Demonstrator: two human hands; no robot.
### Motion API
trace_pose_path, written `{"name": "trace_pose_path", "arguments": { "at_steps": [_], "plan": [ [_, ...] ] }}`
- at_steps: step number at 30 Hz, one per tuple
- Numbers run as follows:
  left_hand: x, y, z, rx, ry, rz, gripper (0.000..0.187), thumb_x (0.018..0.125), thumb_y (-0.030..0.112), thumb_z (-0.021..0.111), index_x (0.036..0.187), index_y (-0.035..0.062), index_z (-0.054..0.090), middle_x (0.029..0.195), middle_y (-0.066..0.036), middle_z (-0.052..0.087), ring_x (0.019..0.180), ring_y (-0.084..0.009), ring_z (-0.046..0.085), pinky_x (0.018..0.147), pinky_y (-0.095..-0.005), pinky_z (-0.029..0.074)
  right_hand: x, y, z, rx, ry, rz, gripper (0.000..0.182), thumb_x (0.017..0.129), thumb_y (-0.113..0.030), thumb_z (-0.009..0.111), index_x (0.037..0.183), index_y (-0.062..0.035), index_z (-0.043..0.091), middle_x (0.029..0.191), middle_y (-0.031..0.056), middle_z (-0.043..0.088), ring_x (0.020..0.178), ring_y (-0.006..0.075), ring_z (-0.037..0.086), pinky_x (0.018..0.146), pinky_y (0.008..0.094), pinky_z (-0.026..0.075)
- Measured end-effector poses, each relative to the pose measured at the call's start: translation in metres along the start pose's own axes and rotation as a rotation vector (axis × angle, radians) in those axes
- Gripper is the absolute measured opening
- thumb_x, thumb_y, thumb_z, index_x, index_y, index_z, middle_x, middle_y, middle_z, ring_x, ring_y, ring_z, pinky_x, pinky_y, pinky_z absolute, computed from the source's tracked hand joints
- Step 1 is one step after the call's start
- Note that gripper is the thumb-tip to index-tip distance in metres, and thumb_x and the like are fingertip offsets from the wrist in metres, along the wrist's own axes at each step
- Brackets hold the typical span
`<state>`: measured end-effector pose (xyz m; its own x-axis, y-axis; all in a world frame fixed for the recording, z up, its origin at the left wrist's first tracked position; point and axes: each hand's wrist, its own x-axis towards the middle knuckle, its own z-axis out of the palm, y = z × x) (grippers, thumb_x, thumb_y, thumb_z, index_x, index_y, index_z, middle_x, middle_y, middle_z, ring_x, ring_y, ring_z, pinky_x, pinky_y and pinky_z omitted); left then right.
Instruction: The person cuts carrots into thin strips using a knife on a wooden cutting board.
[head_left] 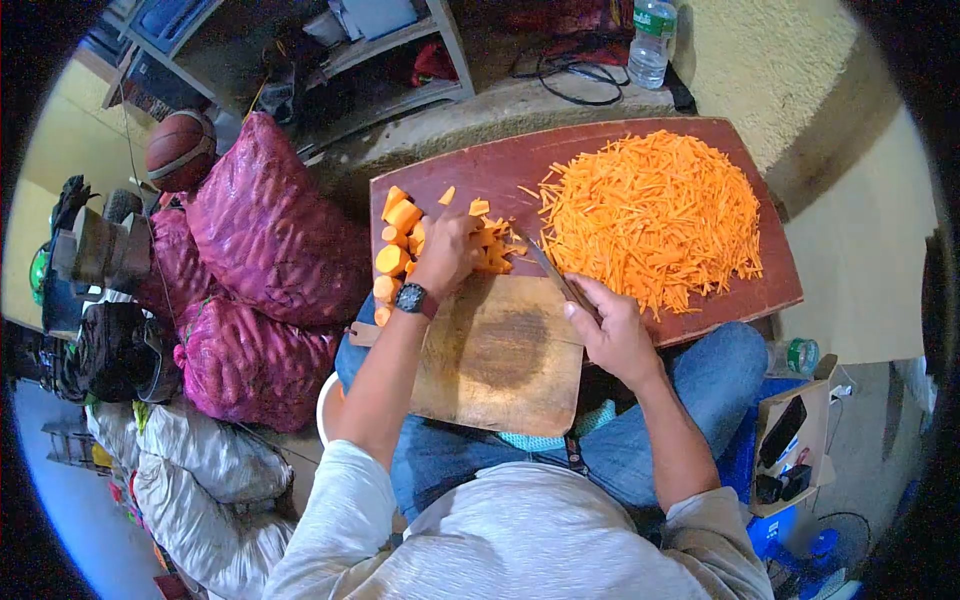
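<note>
My left hand (448, 255), with a black wristwatch (411, 297) at its wrist, is curled over orange carrot pieces (492, 250) at the far side of the chopping board. Its fingertips are partly hidden among them. In my right hand (615, 325) is a knife (548, 263), its blade pointing up and left toward those pieces. Thick carrot chunks (391, 260) lie in a rough column left of my left hand. A large heap of carrot strips (655, 220) covers the right part of the red-brown table (480, 165). The worn wooden chopping board (450, 370) lies at the table's near edge, over my lap.
Pink mesh sacks (275, 225) and a basketball (181, 150) are stacked on the left, with white sacks (210, 510) nearer. Behind the table stand a plastic bottle (652, 45) and a shelf (390, 85). A box (792, 440) is at my right.
</note>
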<state>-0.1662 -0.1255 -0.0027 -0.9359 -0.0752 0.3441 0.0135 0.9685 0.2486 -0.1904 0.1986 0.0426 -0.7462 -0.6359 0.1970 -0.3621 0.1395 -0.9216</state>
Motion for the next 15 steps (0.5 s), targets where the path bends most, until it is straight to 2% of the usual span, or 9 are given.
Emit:
{"name": "trace_pose_path", "arguments": {
  "at_steps": [2,3,6,8,9,10,12,13,15],
  "plan": [
    [-0.010,0.001,-0.006,-0.148,0.027,-0.037,0.018,0.090,0.004,0.075,0.107,0.0012,0.080,0.097,-0.016,0.079,0.090,-0.0346,0.075,0.084,-0.0430,0.056,0.000,-0.002,-0.001,0.001,-0.004,0.012,0.041,0.103,-0.015,0.070,0.140,0.0027,0.066,0.113,0.0273,0.078,0.106,0.0366,0.080,0.089,0.0428,0.061],
    [-0.014,0.007,-0.011,-0.148,0.030,-0.039,0.018,0.090,0.004,0.075,0.107,0.0012,0.080,0.097,-0.016,0.079,0.090,-0.0346,0.075,0.084,-0.0430,0.056,0.000,-0.002,-0.001,-0.001,-0.007,0.009,0.041,0.103,-0.015,0.070,0.140,0.0027,0.066,0.113,0.0273,0.078,0.106,0.0366,0.080,0.089,0.0428,0.061],
    [-0.034,0.032,-0.029,-0.395,0.159,-0.212,0.025,0.088,0.005,0.072,0.111,-0.0033,0.078,0.093,-0.022,0.077,0.081,-0.0374,0.073,0.076,-0.0455,0.056,-0.002,0.001,0.001,-0.010,-0.005,0.025,0.041,0.103,-0.016,0.071,0.139,0.0027,0.066,0.112,0.0269,0.079,0.106,0.0359,0.080,0.089,0.0425,0.061],
    [-0.054,0.043,-0.036,-0.486,0.192,-0.315,0.030,0.090,0.004,0.073,0.118,-0.0033,0.078,0.095,-0.022,0.079,0.076,-0.0291,0.075,0.070,-0.0397,0.058,-0.001,0.003,0.001,0.020,-0.031,0.046,0.041,0.103,-0.016,0.071,0.139,0.0026,0.067,0.113,0.0264,0.079,0.106,0.0355,0.080,0.089,0.0423,0.061],
    [-0.065,0.051,-0.044,-0.582,0.077,-0.456,0.030,0.090,0.004,0.075,0.120,-0.0031,0.078,0.100,-0.021,0.081,0.081,-0.0229,0.076,0.075,-0.0364,0.059,-0.001,0.004,0.001,0.018,-0.035,0.044,0.041,0.103,-0.016,0.071,0.139,0.0026,0.067,0.113,0.0264,0.079,0.106,0.0355,0.080,0.089,0.0423,0.061],
    [-0.073,0.059,-0.046,-0.718,-0.023,-0.552,0.030,0.090,0.000,0.074,0.120,-0.0026,0.079,0.099,-0.020,0.082,0.082,-0.0223,0.077,0.076,-0.0354,0.059,-0.002,0.005,0.001,0.027,-0.065,0.082,0.040,0.103,-0.016,0.071,0.138,0.0027,0.067,0.113,0.0262,0.079,0.105,0.0344,0.080,0.090,0.0419,0.061],
    [-0.088,0.059,-0.053,-0.706,-0.263,-0.312,0.027,0.092,-0.003,0.075,0.119,-0.0053,0.077,0.103,-0.013,0.081,0.096,-0.0189,0.077,0.086,-0.0336,0.060,-0.006,0.008,0.003,0.034,-0.109,0.129,0.040,0.103,-0.015,0.070,0.138,0.0028,0.067,0.113,0.0259,0.078,0.104,0.0332,0.080,0.090,0.0415,0.060],
    [-0.094,0.060,-0.051,-0.712,-0.260,-0.323,0.027,0.092,-0.003,0.075,0.119,-0.0053,0.077,0.103,-0.013,0.081,0.096,-0.0189,0.077,0.086,-0.0336,0.060,-0.006,0.010,0.005,0.051,-0.102,0.073,0.039,0.103,-0.015,0.070,0.138,0.0032,0.067,0.113,0.0254,0.079,0.103,0.0307,0.080,0.090,0.0407,0.060],
    [-0.102,0.065,-0.049,-0.622,-0.189,-0.272,0.025,0.089,-0.006,0.073,0.114,-0.0052,0.077,0.106,-0.015,0.079,0.099,-0.0274,0.077,0.088,-0.0374,0.059,-0.008,0.008,0.006,0.066,-0.102,0.019,0.039,0.104,-0.015,0.070,0.137,0.0037,0.067,0.112,0.0248,0.079,0.102,0.0282,0.079,0.090,0.0398,0.060]
  ]
}}
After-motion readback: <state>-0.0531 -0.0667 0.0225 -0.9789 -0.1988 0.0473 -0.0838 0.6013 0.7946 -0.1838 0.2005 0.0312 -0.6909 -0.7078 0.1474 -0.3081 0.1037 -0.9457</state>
